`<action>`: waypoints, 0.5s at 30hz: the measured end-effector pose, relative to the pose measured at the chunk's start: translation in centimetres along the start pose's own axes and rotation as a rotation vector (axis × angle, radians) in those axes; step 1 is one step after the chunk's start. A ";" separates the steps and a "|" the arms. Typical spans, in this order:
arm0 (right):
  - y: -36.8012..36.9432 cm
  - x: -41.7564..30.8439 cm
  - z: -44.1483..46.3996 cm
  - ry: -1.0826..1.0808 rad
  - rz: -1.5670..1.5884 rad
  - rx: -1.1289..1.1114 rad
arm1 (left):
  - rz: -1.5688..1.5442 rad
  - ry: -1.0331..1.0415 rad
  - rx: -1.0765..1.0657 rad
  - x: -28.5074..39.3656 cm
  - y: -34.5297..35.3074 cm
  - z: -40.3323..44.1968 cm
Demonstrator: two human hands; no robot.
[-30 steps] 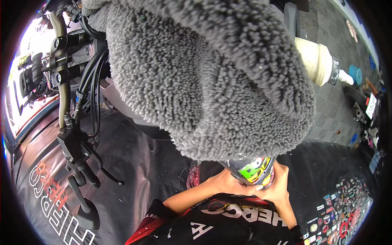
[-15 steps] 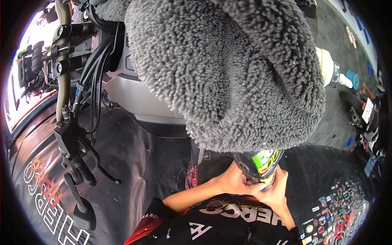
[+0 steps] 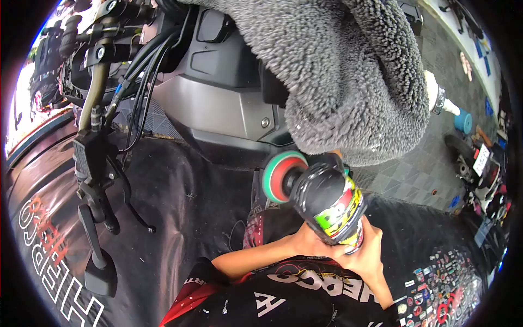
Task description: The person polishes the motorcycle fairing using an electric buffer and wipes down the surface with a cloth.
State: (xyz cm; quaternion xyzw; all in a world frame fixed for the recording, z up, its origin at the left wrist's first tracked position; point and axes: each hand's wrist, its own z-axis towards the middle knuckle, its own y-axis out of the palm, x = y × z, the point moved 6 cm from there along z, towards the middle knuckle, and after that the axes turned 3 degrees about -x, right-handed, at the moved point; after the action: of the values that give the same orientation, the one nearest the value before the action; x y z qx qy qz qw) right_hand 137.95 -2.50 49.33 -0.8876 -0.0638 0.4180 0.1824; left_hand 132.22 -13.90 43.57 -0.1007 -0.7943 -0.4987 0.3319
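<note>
A black polisher [image 3: 321, 191] with green, yellow and red stickers is held in front of the torso. Its round pad [image 3: 280, 177], green at the rim and red behind, faces the motorcycle's grey side panel [image 3: 220, 106]. My left hand [image 3: 313, 242] wraps the polisher's lower body from the left. From the right, my right hand [image 3: 368, 248] closes on the same part, the two hands close together. Above the polisher lies a thick grey plush towel [image 3: 348, 92], which hides part of the motorcycle.
Handlebar [image 3: 98, 87], cables, lever and mirror [image 3: 101, 278] stand at the left. Beyond the towel are a white nozzle bottle [image 3: 436, 95] and a blue roll [image 3: 463, 121]. Another motorcycle [image 3: 482, 163] is at far right. A black printed mat [image 3: 158, 218] covers the floor.
The polisher's head and pad have come out from behind the towel. In view, the towel sits higher, and more of the side panel shows. Both hands keep their grip.
</note>
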 end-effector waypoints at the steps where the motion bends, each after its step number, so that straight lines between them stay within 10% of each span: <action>1: -0.4 -0.4 -0.2 -0.020 -0.051 0.017 | -0.016 0.016 -0.010 0.2 0.3 0.0; 15: 2.5 1.1 -1.4 0.051 0.452 -0.041 | -0.094 0.015 -0.128 1.9 0.0 2.2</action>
State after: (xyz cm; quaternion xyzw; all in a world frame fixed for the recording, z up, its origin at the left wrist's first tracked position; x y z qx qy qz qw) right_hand 139.63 -4.87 48.37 -0.8931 0.1329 0.4245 0.0677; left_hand 129.86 -12.36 44.14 -0.0806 -0.7620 -0.5644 0.3070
